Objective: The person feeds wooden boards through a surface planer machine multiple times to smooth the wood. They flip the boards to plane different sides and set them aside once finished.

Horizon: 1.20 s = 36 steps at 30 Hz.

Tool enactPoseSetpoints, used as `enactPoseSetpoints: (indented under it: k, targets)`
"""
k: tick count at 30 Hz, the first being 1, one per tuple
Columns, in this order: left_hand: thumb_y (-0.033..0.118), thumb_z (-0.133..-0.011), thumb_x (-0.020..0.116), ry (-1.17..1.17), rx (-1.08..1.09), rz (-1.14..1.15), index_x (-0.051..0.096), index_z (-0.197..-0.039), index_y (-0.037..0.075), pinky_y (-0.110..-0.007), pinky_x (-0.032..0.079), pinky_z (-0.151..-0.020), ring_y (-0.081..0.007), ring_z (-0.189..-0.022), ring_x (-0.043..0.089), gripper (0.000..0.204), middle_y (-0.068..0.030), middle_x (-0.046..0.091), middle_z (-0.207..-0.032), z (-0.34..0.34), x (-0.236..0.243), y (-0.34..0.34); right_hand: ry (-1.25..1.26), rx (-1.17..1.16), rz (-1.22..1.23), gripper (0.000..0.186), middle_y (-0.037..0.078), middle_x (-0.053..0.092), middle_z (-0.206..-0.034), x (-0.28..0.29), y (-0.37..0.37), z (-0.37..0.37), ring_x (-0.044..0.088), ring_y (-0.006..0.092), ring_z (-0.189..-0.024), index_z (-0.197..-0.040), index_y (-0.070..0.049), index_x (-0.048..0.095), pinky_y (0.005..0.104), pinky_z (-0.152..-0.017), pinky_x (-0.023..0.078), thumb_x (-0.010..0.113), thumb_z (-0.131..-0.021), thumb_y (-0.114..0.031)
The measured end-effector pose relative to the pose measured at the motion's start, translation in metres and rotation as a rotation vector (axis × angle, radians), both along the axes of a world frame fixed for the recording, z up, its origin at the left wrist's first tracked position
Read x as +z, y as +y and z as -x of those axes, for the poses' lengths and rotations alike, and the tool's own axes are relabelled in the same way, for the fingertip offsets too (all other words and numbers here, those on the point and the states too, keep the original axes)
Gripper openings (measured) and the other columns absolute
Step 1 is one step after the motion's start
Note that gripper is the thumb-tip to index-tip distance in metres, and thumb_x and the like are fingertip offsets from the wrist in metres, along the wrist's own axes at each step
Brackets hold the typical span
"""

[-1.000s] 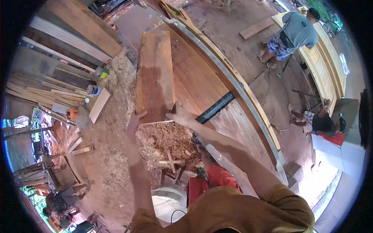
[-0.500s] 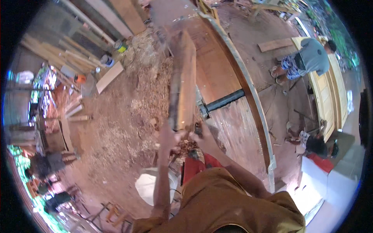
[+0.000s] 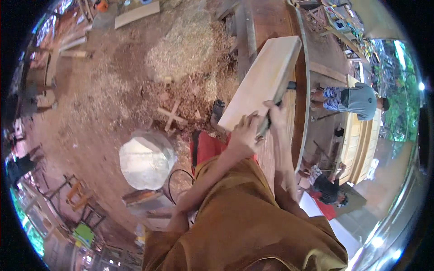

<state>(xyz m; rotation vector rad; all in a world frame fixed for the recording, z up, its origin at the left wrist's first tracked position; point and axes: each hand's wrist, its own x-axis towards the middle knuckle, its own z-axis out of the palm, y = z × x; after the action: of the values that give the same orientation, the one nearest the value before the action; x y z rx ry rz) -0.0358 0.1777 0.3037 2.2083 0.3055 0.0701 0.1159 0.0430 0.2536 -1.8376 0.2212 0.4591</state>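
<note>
A thick wooden board (image 3: 262, 79) slants away from me over the workbench, its pale broad face upward. My left hand (image 3: 246, 133) is closed on its near end, the fingers lying over the edge. Along the right side, my right hand (image 3: 276, 113) grips the board's edge, its fingers curled around it. Part of the dark lower side shows between the two hands; what lies under the board there is hidden. The wooden bench top (image 3: 271, 20) runs beneath the board and beyond it.
A raised wooden rail (image 3: 302, 113) borders the bench's right side. Wood shavings (image 3: 185, 45) and a wooden cross piece (image 3: 172, 116) lie on the ground. A white bucket (image 3: 145, 162) stands at left. Right, a person in grey (image 3: 359, 101) stands by wooden panels (image 3: 361, 151); another crouches nearby (image 3: 326, 187).
The board has turned from a steep, edge-up position to broad pale face up, and its far end has swung right. Both hands have moved right and up with it, and the view has shifted.
</note>
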Motion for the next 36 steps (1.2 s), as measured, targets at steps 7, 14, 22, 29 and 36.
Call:
enactPoseSetpoints:
  k: [7,14,22,29,36]
  targets:
    - [0.03,-0.098,0.076,0.246,0.03,1.156,0.055,-0.142,0.0,-0.042,0.048,-0.109,-0.0268,-0.128,0.061,0.057,-0.0136,0.066,-0.136,0.053,-0.127,0.006,0.234,-0.232,-0.191,0.063,0.024,0.069,-0.122,0.065,-0.116,0.072,0.071,0.0319,-0.107,-0.141,0.012,0.048,0.0379,-0.096,0.058,0.067,-0.085,-0.01]
    - [0.029,-0.103,0.07,0.797,-0.285,1.415,0.05,-0.154,0.004,-0.037,0.044,-0.113,-0.0198,-0.134,0.056,0.06,-0.0084,0.065,-0.141,0.075,-0.117,-0.073,0.232,-0.327,0.076,0.087,0.024,0.057,-0.147,0.123,-0.175,0.229,0.057,0.0309,-0.134,-0.159,0.009,0.03,0.0387,-0.114,0.044,0.071,-0.083,-0.007]
    - [0.024,-0.095,0.079,1.208,-0.23,1.299,0.042,-0.159,0.005,-0.051,0.039,-0.118,-0.0274,-0.14,0.05,0.076,-0.0115,0.041,-0.166,0.171,-0.145,-0.165,-0.08,0.193,0.516,0.096,0.028,0.053,-0.149,0.063,-0.303,0.347,0.051,0.0405,-0.14,-0.155,0.006,0.038,0.0452,-0.117,0.04,0.082,-0.072,-0.013]
    - [0.008,-0.085,0.082,-0.161,-0.483,-0.118,0.028,-0.161,0.008,-0.059,0.027,-0.123,-0.0471,-0.153,0.024,0.093,-0.0242,0.023,-0.163,0.072,-0.124,-0.143,-0.07,0.227,0.714,0.085,0.031,0.07,-0.096,-0.009,-0.347,0.399,0.068,0.0544,-0.088,-0.152,-0.007,0.042,0.0598,-0.076,0.054,0.08,-0.078,-0.024]
    - [0.009,-0.084,0.078,-0.345,-0.97,-0.693,0.036,-0.16,0.017,-0.065,0.022,-0.124,-0.0322,-0.157,0.026,0.088,-0.0122,0.033,-0.165,-0.043,-0.052,-0.173,0.112,0.192,0.706,0.083,0.028,0.072,-0.109,-0.012,-0.357,0.393,0.069,0.0518,-0.094,-0.153,-0.012,0.039,0.0592,-0.081,0.055,0.079,-0.081,-0.022]
